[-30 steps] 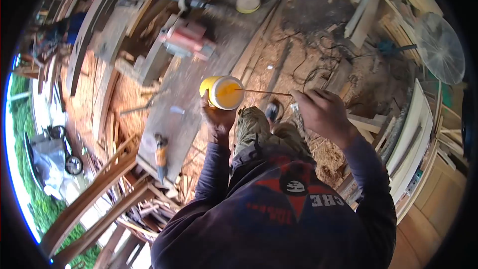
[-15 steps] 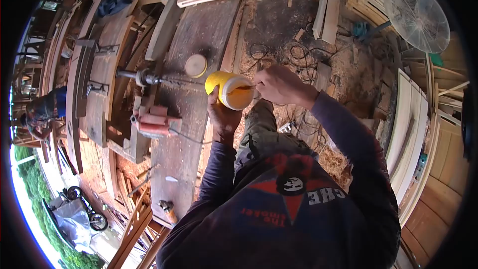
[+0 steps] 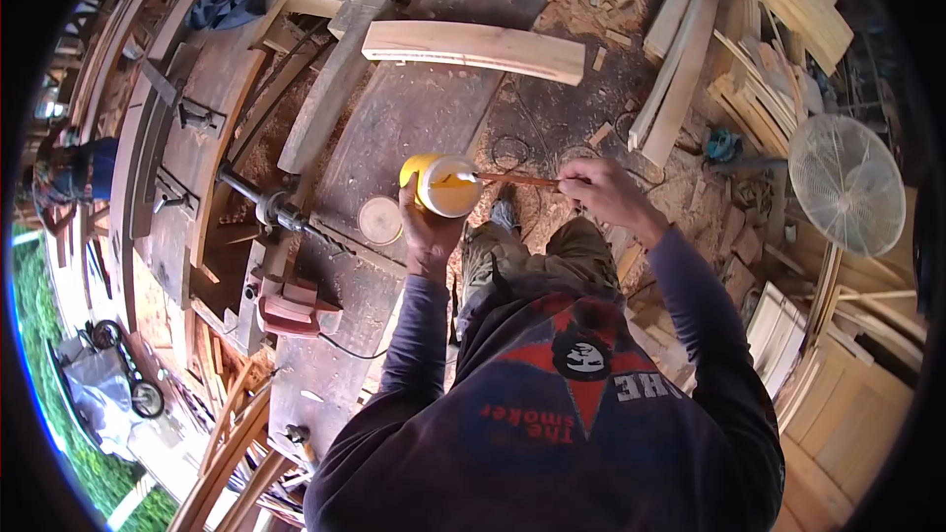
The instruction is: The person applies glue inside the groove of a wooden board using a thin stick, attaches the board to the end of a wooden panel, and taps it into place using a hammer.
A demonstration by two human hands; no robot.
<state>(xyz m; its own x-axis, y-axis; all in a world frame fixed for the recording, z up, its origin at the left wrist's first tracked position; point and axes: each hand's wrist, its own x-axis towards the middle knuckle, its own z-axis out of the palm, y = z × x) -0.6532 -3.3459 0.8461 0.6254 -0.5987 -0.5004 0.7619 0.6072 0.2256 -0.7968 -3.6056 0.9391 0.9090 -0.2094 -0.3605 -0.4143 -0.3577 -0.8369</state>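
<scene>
My left hand (image 3: 426, 234) is wrapped round a yellow plastic jar (image 3: 418, 171) with a white rim, its open mouth tilted toward me. Yellow shows inside the jar. A thin reddish-brown stick (image 3: 517, 178) is pinched in my right hand (image 3: 609, 195), to the right of the jar. The stick's whitish tip is at the jar's mouth; whether it touches the rim I cannot tell. Beside my left hand, a round pale disc (image 3: 380, 221), perhaps the lid, lies on the dark workbench (image 3: 370, 153).
Curved wooden pieces (image 3: 473, 46) lie across the bench ahead. On the left are a large drill bit (image 3: 296, 217) and a red power tool (image 3: 294, 309) with a cord. A fan (image 3: 845, 185) stands at right among stacked boards. A person (image 3: 74, 172) is at far left. Shavings cover the floor.
My right hand has moved right, away from the jar, drawing the stick out so that more of it shows. My left hand still holds the jar. The whole view has shifted.
</scene>
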